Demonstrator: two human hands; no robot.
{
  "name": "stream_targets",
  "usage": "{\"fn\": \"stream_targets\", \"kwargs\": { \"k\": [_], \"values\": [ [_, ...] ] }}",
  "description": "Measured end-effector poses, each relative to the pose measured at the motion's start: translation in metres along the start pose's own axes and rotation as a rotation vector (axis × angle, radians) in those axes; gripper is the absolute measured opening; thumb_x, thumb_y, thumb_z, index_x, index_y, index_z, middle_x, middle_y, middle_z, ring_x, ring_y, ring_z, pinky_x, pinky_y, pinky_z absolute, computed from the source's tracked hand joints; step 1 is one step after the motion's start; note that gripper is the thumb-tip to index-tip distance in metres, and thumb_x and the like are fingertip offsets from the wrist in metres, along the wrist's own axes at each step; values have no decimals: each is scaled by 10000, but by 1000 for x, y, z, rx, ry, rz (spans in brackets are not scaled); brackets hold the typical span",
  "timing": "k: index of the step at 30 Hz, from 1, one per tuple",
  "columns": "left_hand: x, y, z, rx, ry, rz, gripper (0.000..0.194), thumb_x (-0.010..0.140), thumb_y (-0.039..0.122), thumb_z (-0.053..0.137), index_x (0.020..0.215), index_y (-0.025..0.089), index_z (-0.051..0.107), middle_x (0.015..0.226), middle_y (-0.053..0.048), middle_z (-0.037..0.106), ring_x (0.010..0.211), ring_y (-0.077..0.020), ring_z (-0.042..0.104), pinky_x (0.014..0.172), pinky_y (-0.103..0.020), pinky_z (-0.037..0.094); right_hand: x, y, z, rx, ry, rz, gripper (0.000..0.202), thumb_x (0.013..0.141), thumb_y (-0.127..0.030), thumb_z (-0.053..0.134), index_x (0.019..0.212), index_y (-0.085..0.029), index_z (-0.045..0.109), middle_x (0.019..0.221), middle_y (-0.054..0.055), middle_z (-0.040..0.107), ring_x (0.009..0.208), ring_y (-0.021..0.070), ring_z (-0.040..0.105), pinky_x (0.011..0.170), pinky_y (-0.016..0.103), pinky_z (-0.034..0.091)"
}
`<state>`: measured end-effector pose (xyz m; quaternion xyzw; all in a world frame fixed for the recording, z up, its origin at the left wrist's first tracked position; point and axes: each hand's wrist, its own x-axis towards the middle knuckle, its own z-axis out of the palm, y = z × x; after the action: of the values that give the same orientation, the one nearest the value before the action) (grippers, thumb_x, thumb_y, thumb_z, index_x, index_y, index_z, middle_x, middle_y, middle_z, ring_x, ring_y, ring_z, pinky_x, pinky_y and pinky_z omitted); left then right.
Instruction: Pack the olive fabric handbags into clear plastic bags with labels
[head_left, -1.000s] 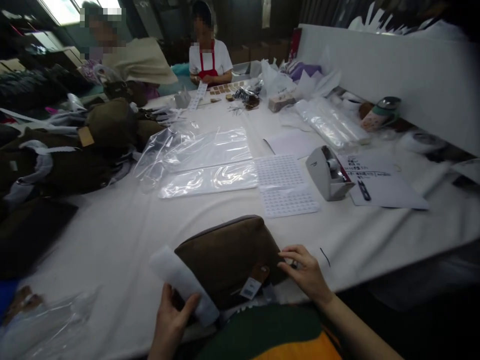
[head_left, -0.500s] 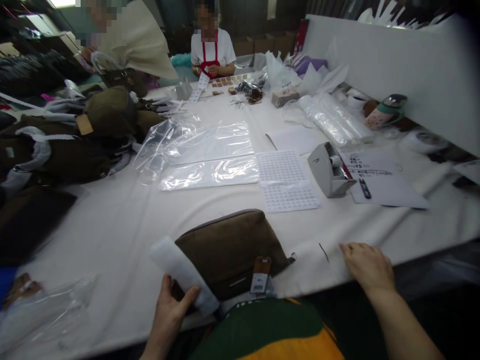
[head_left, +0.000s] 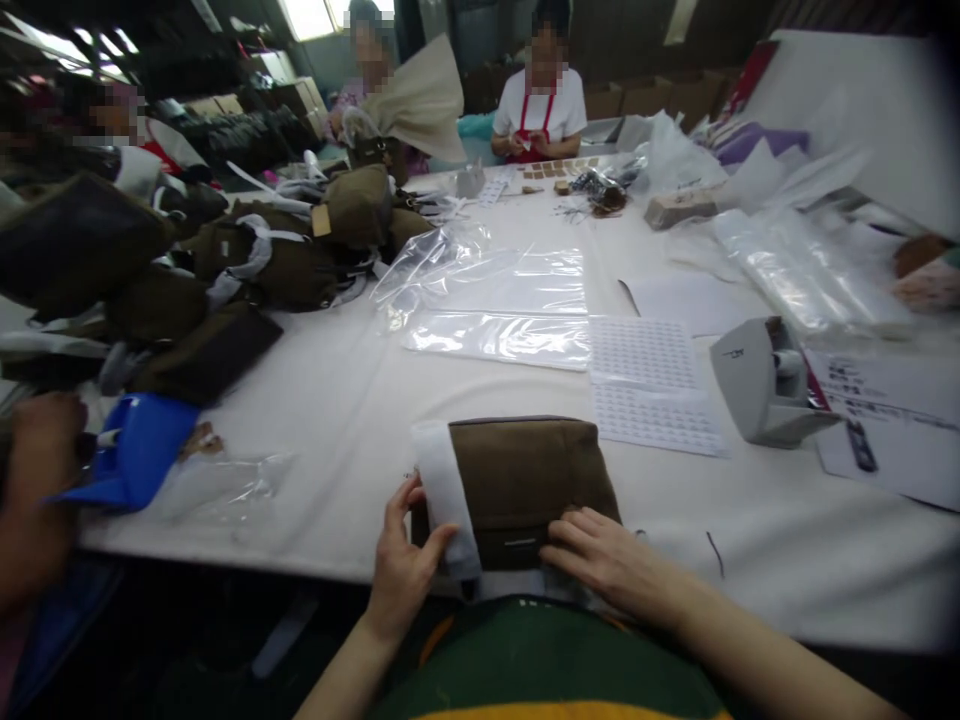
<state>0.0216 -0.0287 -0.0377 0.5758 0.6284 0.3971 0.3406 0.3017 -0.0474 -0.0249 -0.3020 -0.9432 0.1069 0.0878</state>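
A brown zippered pouch (head_left: 529, 470) lies on the white-covered table right before me, with a small label on its lower front. Round its left end runs a white padded strip (head_left: 444, 490). My left hand (head_left: 407, 560) is closed on that end, thumb over the strip and fingers behind. On the pouch's lower right front rests my right hand (head_left: 604, 555), its fingers bent against the fabric; the hang tag is hidden around there. A dark thread or cord (head_left: 715, 553) lies to the right.
Clear plastic bags (head_left: 502, 310) lie beyond the pouch, beside printed label sheets (head_left: 652, 385) and a grey tape dispenser (head_left: 765, 385). Brown bags (head_left: 292, 250) are heaped at left. A co-worker's arm (head_left: 41, 490) is near a blue dispenser (head_left: 142, 450); other people stand behind the table.
My right hand has come left from the bare tabletop onto the pouch, where the tag was showing. My left hand still grips the strip end. The view has turned left.
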Motion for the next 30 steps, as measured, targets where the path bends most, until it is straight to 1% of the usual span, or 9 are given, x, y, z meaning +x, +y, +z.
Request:
{"fn": "stream_targets", "kwargs": {
  "k": [3,8,11,14,17,19,21,25,30],
  "values": [
    [5,8,6,64,-13,149,625,753,354,668,1290,239,368,1012,-50,554,970,-204,555,925,-407,435,-6,-4,2,-27,29,41,327,852,-91,443,1159,-166,525,1038,96,556,899,224,477,787,357,383],
    [13,18,10,215,-11,527,534,770,272,662,1243,237,418,1118,-88,513,1056,-230,516,923,-425,455,-5,-7,-5,173,77,62,176,901,-144,400,825,-182,554,801,48,545,734,175,479,683,307,400],
    [15,19,11,182,-61,588,485,790,234,638,1229,237,431,1164,-103,482,1100,-228,501,877,-385,503,2,7,-5,421,403,490,138,909,-281,463,807,-198,506,747,7,532,657,141,494,602,259,419],
    [15,16,11,195,22,564,545,788,242,638,1275,234,394,1293,-139,388,1155,-251,481,828,-377,538,12,25,6,345,742,935,269,829,-428,575,943,-192,516,763,13,548,681,179,530,632,318,469],
    [16,18,11,428,76,795,557,830,146,548,1343,247,354,1412,-119,313,1300,-281,342,1003,-466,415,19,34,16,48,890,869,441,815,-408,597,1165,-164,485,1087,127,539,1025,284,512,857,465,453],
    [20,27,13,617,-81,913,537,862,102,443,1376,202,325,1418,-101,365,1352,-259,260,1086,-467,302,24,32,18,-53,781,609,343,894,-252,478,1233,-198,471,1257,116,477,1198,262,426,990,471,380],
    [28,38,18,736,-261,865,515,898,193,401,1394,113,287,1428,-127,371,1367,-253,226,1107,-444,260,32,26,18,-88,576,420,385,915,-124,344,1272,-212,459,1323,81,462,1270,219,369,1058,452,318],
    [53,45,38,833,-357,735,593,891,467,394,1396,167,306,1492,-102,248,1387,-283,142,1112,-497,174,56,21,22,-203,345,496,515,897,-359,431,1336,-92,402,1430,152,331,1342,300,223,1094,544,169],
    [72,26,54,854,-402,707,556,893,482,373,1388,234,327,1499,-48,243,1394,-266,119,1122,-505,61,73,29,38,-225,245,546,604,870,-485,417,1309,-71,440,1427,149,329,1344,281,225,1112,519,95]
  ]
}}
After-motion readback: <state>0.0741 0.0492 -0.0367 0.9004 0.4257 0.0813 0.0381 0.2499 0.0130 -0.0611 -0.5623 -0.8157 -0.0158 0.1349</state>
